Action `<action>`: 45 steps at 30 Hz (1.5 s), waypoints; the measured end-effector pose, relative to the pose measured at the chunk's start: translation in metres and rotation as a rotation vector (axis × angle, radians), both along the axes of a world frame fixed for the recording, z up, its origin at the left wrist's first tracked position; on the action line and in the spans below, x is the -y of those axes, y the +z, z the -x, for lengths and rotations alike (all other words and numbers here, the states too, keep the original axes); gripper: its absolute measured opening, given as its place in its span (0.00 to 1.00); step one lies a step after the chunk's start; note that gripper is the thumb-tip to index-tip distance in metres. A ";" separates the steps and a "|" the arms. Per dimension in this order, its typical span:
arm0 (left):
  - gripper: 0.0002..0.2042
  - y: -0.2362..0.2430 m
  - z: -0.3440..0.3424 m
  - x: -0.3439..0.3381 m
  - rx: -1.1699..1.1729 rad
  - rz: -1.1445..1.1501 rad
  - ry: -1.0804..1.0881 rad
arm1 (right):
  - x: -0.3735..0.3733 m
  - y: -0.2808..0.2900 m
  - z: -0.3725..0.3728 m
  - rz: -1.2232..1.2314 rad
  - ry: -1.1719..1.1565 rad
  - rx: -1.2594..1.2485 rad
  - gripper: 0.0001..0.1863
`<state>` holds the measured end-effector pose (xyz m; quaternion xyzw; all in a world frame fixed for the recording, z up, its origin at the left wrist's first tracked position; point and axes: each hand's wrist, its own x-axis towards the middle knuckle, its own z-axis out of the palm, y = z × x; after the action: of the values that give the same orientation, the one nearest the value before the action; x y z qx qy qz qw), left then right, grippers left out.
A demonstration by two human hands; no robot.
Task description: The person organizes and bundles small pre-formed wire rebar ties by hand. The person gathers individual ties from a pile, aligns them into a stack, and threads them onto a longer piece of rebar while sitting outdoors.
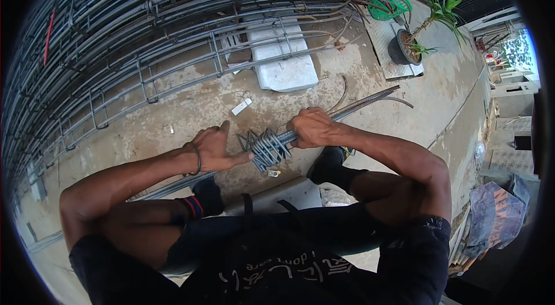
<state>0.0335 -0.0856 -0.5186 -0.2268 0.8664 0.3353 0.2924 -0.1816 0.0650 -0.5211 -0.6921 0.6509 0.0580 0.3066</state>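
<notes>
My right hand (pixel 314 127) is wrapped round a few long steel reinforcing bars (pixel 364 103) that slant across in front of me. Just left of that hand, a bunch of bent steel stirrups (pixel 270 149) is threaded on the bars, pressed close together. My left hand (pixel 213 148) is on the other side of the stirrups, thumb and forefinger spread, with the thumb tip close to them. Nothing shows in its grasp, though its underside is hidden. The bars reappear (pixel 173 188) below my left forearm and run to the lower left.
Long rebar cages (pixel 144 28) are stacked along the far left. A white block (pixel 283 62) lies under their edge. Farther right stand a potted plant (pixel 404 48) and a green plastic basket (pixel 389 2). A small white box (pixel 241 107) lies on the concrete floor (pixel 196 100).
</notes>
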 end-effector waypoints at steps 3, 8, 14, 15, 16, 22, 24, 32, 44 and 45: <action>0.51 -0.002 0.013 -0.019 -0.649 0.115 -0.072 | 0.002 -0.005 0.006 0.101 0.013 -0.001 0.14; 0.35 -0.008 0.068 -0.029 -0.459 0.107 0.026 | 0.039 0.022 0.008 0.215 -0.008 -0.010 0.12; 0.25 0.009 0.018 0.029 -0.288 0.126 -0.140 | 0.070 0.033 0.014 0.136 0.017 -0.090 0.13; 0.26 0.012 0.003 0.035 -0.252 0.117 -0.131 | 0.070 0.032 0.014 0.143 0.011 -0.103 0.13; 0.27 0.011 -0.011 0.042 -0.217 0.099 -0.126 | 0.071 0.030 0.016 0.144 0.007 -0.095 0.14; 0.30 -0.032 -0.171 0.105 0.315 0.128 -0.085 | 0.080 0.035 0.014 0.229 -0.003 -0.077 0.12; 0.35 -0.043 -0.237 0.122 0.433 0.224 -0.074 | 0.083 0.035 0.015 0.178 0.014 -0.108 0.13; 0.36 -0.069 -0.252 0.105 -0.203 -0.038 0.317 | 0.072 0.010 0.017 0.133 0.018 -0.136 0.14; 0.17 -0.066 -0.183 0.094 0.293 -0.485 0.303 | 0.018 -0.021 -0.006 0.737 0.475 -0.111 0.16; 0.17 -0.080 -0.168 0.099 0.297 -0.493 0.253 | -0.004 -0.028 -0.001 0.534 0.588 -0.161 0.13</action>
<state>0.2014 -0.1844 -0.5983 -0.3014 0.6717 0.5323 0.4179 -0.1806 0.0685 -0.5495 -0.8973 0.4393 0.0261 0.0343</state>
